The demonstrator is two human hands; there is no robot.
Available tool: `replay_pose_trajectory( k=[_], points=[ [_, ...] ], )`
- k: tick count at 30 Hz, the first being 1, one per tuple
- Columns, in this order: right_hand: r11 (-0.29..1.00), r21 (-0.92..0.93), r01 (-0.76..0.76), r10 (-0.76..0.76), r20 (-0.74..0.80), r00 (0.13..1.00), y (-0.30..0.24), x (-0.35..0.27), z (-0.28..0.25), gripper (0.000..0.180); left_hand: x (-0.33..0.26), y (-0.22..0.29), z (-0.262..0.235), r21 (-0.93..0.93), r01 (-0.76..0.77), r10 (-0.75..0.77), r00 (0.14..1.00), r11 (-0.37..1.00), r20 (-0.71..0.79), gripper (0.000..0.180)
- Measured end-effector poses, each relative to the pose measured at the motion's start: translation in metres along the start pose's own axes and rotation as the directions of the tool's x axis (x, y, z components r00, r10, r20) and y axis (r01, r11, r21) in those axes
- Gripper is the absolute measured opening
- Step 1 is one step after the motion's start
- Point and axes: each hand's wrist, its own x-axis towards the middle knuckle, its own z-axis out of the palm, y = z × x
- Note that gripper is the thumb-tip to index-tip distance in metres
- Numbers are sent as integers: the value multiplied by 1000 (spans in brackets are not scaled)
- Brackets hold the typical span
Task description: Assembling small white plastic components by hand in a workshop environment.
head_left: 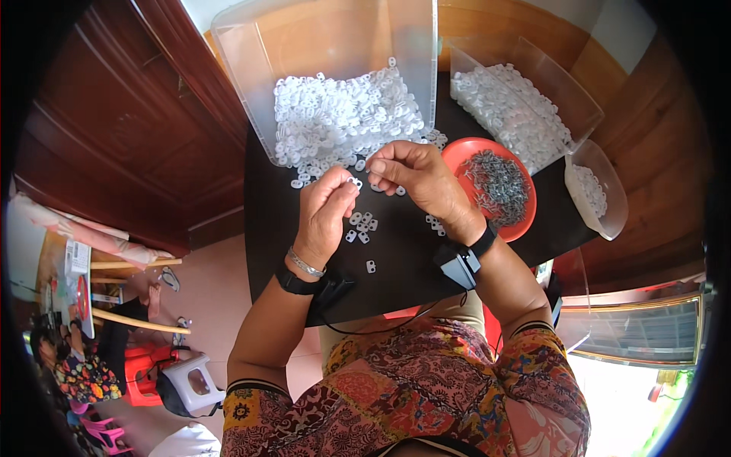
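My left hand (326, 209) pinches a small white plastic ring piece (355, 182) between thumb and fingertips above the black board (266, 228). My right hand (415, 179) hovers just to its right, fingers curled, with its fingertips close to the same piece; whether it holds anything I cannot make out. Under the hands lie a few loose white pieces (362, 223) on the board. A large clear bin (244, 53) tilted toward me spills a heap of white ring pieces (343, 114) onto the board.
A red dish (457, 156) of small grey metal parts sits right of my right hand. Two more clear containers (582, 103) with white pieces stand at the far right. Wooden wall panels surround the board. A person and plastic stools are at the lower left.
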Motion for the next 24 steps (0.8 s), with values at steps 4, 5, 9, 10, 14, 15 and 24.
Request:
replay_pose_trajectory(
  k=[4,5,9,10,14,15,24],
  points=[
    [1000,30,1,-1,30,1000,7,1,1,18,0,-3,0,11,-4,4,1000,1000,15,19],
    [1000,24,-5,4,53,999,7,0,2,17,-1,-3,1,18,-2,2,1000,1000,15,19],
    [999,29,14,-17,74,997,9,-1,4,16,0,-5,3,-2,27,-27,999,1000,33,17],
    [999,27,23,-25,80,996,8,-1,5,16,0,-4,3,8,15,-15,999,1000,36,17],
    [999,3,50,-50,78,996,8,-2,4,16,-1,-2,3,20,8,-9,999,1000,41,16],
    [999,4,49,-50,77,996,7,-2,4,16,0,-3,4,20,9,-9,999,1000,43,16],
    [991,-104,80,-72,82,994,7,-3,3,12,0,-8,2,56,41,-44,998,998,53,14]
  ],
)
